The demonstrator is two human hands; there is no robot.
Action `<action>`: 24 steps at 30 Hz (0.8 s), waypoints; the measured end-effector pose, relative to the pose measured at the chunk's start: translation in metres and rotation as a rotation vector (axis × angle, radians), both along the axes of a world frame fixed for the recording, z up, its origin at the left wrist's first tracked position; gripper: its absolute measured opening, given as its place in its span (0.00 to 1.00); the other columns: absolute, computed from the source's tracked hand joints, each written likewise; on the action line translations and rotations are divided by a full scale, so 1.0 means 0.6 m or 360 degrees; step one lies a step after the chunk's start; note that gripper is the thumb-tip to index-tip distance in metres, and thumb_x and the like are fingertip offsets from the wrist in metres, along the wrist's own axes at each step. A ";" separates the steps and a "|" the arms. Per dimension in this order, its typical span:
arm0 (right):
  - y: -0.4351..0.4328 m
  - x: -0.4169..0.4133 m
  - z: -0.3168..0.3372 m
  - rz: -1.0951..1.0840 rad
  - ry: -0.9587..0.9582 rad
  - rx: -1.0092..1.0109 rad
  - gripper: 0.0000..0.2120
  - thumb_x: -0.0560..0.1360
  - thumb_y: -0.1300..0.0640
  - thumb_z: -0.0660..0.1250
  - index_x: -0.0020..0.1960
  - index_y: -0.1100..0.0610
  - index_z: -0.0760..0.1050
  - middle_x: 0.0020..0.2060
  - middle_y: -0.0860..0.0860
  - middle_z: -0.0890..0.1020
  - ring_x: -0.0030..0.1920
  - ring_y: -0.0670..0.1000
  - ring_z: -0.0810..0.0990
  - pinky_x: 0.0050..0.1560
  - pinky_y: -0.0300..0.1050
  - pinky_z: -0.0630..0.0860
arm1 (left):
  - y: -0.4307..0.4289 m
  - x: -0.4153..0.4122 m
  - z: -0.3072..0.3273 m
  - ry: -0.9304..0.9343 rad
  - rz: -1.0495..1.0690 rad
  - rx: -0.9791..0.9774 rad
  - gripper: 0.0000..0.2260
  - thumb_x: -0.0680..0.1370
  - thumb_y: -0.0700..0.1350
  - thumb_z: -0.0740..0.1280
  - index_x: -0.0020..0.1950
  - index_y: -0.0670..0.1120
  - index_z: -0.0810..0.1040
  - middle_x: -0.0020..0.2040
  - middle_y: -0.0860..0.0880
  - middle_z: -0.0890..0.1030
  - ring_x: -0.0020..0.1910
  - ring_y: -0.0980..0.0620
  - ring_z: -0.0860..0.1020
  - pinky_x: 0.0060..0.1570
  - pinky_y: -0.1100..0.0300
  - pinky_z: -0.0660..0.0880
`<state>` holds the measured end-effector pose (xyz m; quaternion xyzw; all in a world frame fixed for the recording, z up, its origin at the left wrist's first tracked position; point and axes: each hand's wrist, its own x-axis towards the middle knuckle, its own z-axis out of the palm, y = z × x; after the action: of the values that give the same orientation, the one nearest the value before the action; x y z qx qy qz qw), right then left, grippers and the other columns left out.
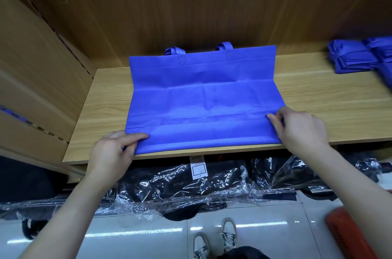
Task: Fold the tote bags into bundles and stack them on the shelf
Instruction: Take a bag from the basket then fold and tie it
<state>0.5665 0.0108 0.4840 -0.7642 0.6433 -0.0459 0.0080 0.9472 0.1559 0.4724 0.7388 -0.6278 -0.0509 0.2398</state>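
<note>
While the flat blue non-woven tote bag [203,99] lies spread on the light wooden shelf [101,110], handles [175,50] toward the back panel [191,4], the left hand [112,152] pinches its near left corner with curled fingers; the right hand [301,129] pinches the near right corner; folded blue bag bundles [356,57] sit at the shelf's far right end, well apart; dark goods in clear plastic wrap [180,182] lie below.

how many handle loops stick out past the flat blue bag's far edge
2. The left handle loop sits left of centre, the right handle loop just right of centre, both beyond the far edge of the blue tote bag. More may lie hidden underneath.
</note>
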 end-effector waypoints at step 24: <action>0.020 -0.091 -0.017 0.1206 -0.0176 -0.0022 0.25 0.70 0.63 0.72 0.66 0.54 0.77 0.66 0.47 0.77 0.65 0.48 0.76 0.65 0.43 0.68 | 0.019 0.048 -0.001 -0.0377 -0.0736 0.0410 0.30 0.73 0.41 0.66 0.75 0.52 0.66 0.74 0.57 0.66 0.74 0.57 0.63 0.72 0.60 0.59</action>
<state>0.5119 0.0229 0.4741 -0.9443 0.3133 -0.0853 0.0540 0.9761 0.1671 0.4715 0.6011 -0.7916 -0.0970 0.0510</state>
